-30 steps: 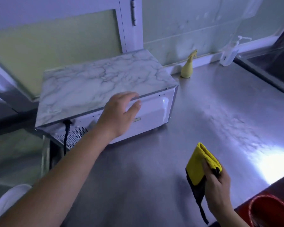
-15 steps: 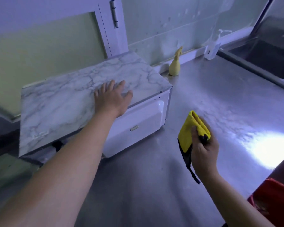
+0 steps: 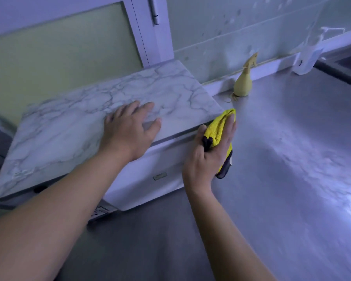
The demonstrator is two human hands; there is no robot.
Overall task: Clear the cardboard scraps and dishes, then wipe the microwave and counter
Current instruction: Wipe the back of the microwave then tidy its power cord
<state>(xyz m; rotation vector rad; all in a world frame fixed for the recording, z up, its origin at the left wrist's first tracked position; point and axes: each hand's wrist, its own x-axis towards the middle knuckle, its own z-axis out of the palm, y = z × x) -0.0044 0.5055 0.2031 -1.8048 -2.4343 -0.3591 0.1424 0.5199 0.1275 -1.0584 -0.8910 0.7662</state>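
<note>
Right hand point(image 3: 207, 157) clutching yellow cloth point(image 3: 219, 130) lengthwise against microwave point(image 3: 166, 165) corner, left hand point(image 3: 130, 130) flat, open

A kitchen: steel counter point(image 3: 272, 179), microwave point(image 3: 150, 175), sink edge point(image 3: 340, 72), spray bottle point(image 3: 243, 84) by the splashed wall.

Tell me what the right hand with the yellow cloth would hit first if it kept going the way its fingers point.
Probably the yellow spray bottle by the wall; the right hand points up past the microwave corner, though depth is unclear.
</note>
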